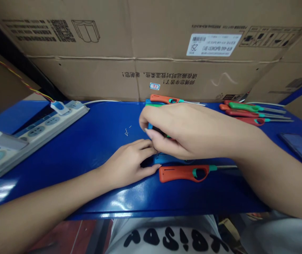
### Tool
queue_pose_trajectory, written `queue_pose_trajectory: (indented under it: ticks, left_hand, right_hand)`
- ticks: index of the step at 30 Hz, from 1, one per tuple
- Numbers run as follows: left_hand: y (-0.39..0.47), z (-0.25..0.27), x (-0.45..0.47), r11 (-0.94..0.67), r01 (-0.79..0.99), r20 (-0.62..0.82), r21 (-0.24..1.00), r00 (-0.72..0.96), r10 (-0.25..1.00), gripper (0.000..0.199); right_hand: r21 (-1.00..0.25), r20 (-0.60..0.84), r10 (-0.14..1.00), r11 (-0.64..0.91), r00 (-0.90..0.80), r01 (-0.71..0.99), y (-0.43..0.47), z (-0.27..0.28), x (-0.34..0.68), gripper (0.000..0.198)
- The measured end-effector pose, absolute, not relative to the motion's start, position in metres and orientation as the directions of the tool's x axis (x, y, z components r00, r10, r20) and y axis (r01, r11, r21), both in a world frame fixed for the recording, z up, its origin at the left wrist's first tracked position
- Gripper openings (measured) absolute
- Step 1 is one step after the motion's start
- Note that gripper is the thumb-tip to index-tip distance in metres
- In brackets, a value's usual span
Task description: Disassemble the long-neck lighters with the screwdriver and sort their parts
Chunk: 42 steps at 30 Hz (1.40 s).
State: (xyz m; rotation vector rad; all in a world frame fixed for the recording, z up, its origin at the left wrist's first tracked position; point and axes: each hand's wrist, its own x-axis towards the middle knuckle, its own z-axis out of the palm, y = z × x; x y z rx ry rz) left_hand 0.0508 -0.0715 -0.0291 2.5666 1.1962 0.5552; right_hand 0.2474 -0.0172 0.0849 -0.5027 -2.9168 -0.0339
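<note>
Several long-necked lighters lie in a column on the blue table, their metal necks to the right. My left hand (130, 160) is curled at the butt end of a blue lighter (160, 159), its thumb and fingers on either side of that end. Above it, my right hand (174, 128) bends over the column with its fingers closed; what they hold is hidden. It covers most of the middle lighters, with green and blue bits showing. An orange lighter (176, 173) lies nearest me, and another orange lighter (164, 98) is at the far end.
At the right lies a pile of red and green lighters (243, 106), with a phone (301, 148) nearer me. A power strip (45, 128) with plugs runs along the left. Tiny pale slivers (126, 132) dot the blue table (100, 123). Cardboard (100, 77) stands behind.
</note>
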Motion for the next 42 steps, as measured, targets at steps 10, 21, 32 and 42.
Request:
queue_pose_trajectory:
  ticks: [10,21,32,42]
  left_hand:
    - [-0.0723,-0.0285,0.0514,-0.658,0.628,0.290,0.415,0.594,0.750,0.023]
    - [-0.0709,-0.0294,0.0513,-0.669,0.615,0.328,0.418,0.584,0.742,0.021]
    - [-0.0705,-0.0288,0.0512,-0.674,0.615,0.318,0.410,0.596,0.737,0.022]
    - [-0.0705,-0.0290,0.0507,-0.683,0.597,0.327,0.422,0.602,0.728,0.022]
  right_hand:
    - [-0.026,0.190,0.275,0.961,-0.942,0.276,-0.0165,0.0840,0.2476,0.026]
    - [0.028,0.201,0.304,0.949,-0.931,0.315,-0.0148,0.0838,0.2481,0.034]
    - [-0.018,0.185,0.251,0.968,-0.950,0.252,-0.0147,0.0874,0.2523,0.028]
    - [-0.088,0.172,0.312,0.950,-0.934,0.300,-0.0162,0.0905,0.2513,0.023]
